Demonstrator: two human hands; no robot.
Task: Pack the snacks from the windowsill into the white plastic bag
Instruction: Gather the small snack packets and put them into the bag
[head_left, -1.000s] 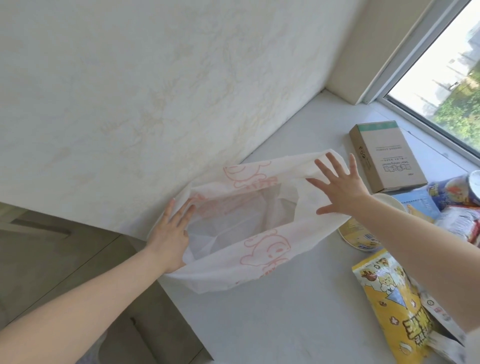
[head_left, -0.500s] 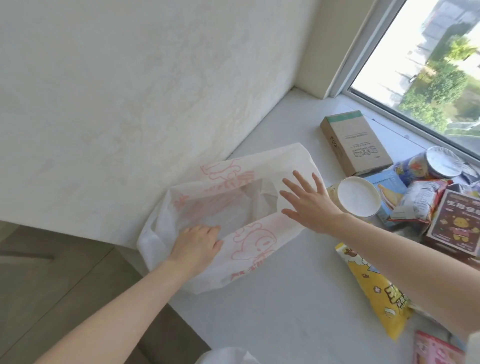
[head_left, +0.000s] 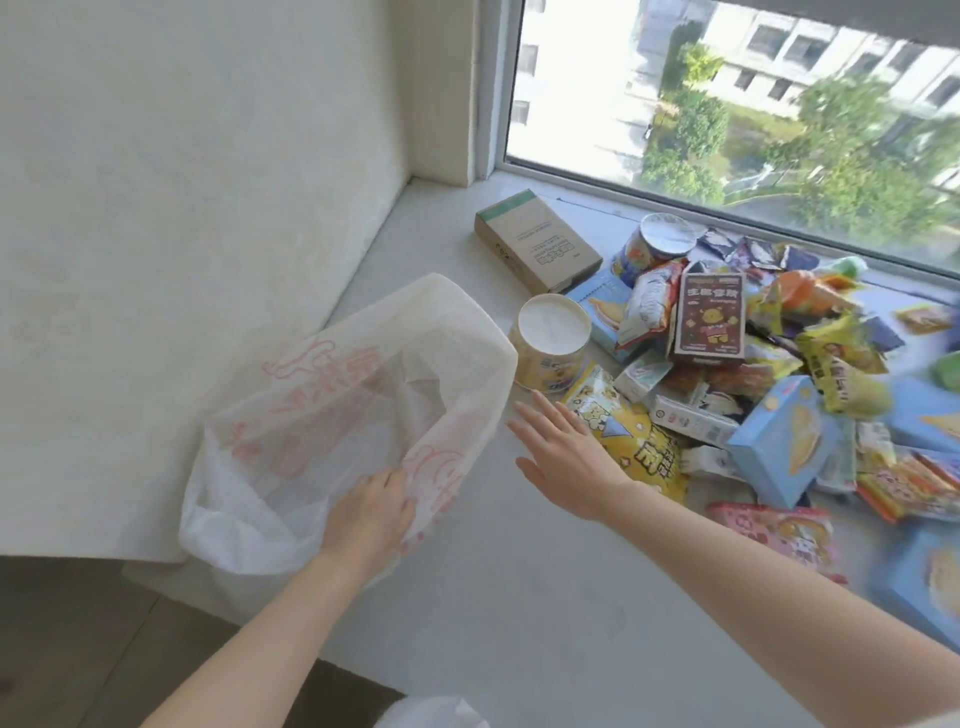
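The white plastic bag (head_left: 332, 395) with pink print lies on the windowsill's left end, its mouth gaping upward. My left hand (head_left: 366, 517) grips the bag's near rim, fingers curled over the plastic. My right hand (head_left: 563, 454) hovers flat with straight fingers just right of the bag, holding nothing, beside a yellow popcorn bag (head_left: 631, 439). A round yellow tub with a white lid (head_left: 553, 345) stands right behind it. A heap of snack packs and boxes (head_left: 769, 374) covers the sill's right half.
A brown cardboard box (head_left: 535, 240) lies near the back corner. Blue boxes (head_left: 784, 441) and a pink pack (head_left: 779, 532) sit at the heap's near side. A wall rises on the left, the window (head_left: 727, 104) at the back. The sill's edge (head_left: 332, 660) drops to the floor.
The view has swung right and brought the snack heap into sight. My right hand left the bag's far rim and moved right toward the popcorn bag. My left hand took hold of the near rim.
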